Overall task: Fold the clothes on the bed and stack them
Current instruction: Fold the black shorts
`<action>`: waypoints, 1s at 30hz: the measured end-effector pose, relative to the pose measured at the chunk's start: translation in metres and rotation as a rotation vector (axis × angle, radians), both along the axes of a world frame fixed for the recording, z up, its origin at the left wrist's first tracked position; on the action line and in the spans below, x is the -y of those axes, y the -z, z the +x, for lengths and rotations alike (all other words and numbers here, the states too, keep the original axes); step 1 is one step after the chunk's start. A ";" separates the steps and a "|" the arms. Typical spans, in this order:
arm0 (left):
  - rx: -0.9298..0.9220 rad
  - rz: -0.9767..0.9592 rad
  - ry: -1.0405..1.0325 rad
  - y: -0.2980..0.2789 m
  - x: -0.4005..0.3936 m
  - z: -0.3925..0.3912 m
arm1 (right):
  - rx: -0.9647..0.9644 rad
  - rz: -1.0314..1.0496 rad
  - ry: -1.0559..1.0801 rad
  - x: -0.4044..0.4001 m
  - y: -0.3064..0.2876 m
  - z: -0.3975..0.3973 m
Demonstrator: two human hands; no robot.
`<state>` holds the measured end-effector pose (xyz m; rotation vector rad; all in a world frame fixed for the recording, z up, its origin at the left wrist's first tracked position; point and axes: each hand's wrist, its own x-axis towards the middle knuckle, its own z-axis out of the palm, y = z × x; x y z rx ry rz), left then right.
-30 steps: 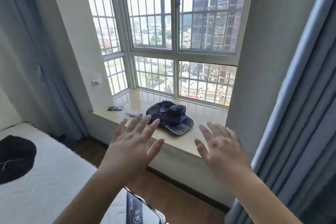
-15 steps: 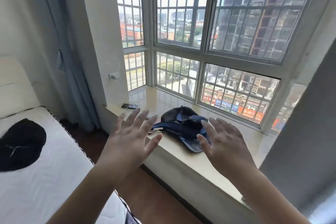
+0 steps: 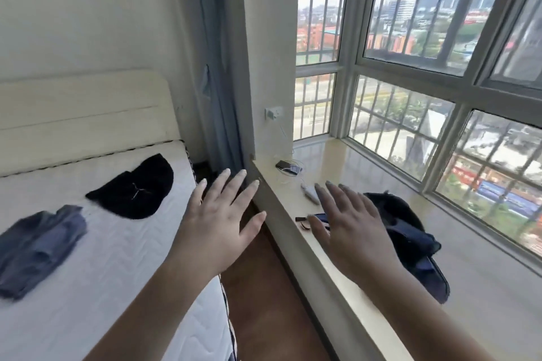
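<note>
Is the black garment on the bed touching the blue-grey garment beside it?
Apart. The head view shows the black garment and the blue-grey garment with a strip of white mattress between them.

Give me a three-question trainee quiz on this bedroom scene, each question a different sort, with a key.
1. True or false: the left hand grips the black garment.
2. Which surface bears the dark blue bundle? A mattress; B window ledge; C floor.
3. How many garments lie on the mattress?

Key: 1 false, both it and the right hand are open and hold nothing. 2 B. 3 two, the black garment and the grey-blue garment.
</note>
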<state>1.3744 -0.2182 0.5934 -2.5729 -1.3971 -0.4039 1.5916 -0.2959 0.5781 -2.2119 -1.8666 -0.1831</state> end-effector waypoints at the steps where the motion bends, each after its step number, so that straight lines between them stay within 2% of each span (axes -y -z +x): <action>1: -0.002 -0.006 -0.037 -0.001 -0.003 0.010 | 0.001 0.005 -0.027 -0.012 0.001 0.010; 6: -0.040 -0.027 -0.174 -0.004 -0.020 0.045 | -0.035 0.013 -0.146 -0.071 0.009 0.048; 10: -0.071 -0.010 -0.284 -0.002 -0.028 0.045 | -0.054 0.017 -0.261 -0.105 0.018 0.044; 19: -0.043 -0.106 -0.541 0.026 -0.060 0.006 | -0.047 0.035 -0.493 -0.180 0.024 0.017; 30: 0.010 -0.073 -0.693 0.046 -0.157 -0.059 | -0.030 0.028 -0.717 -0.307 0.023 -0.060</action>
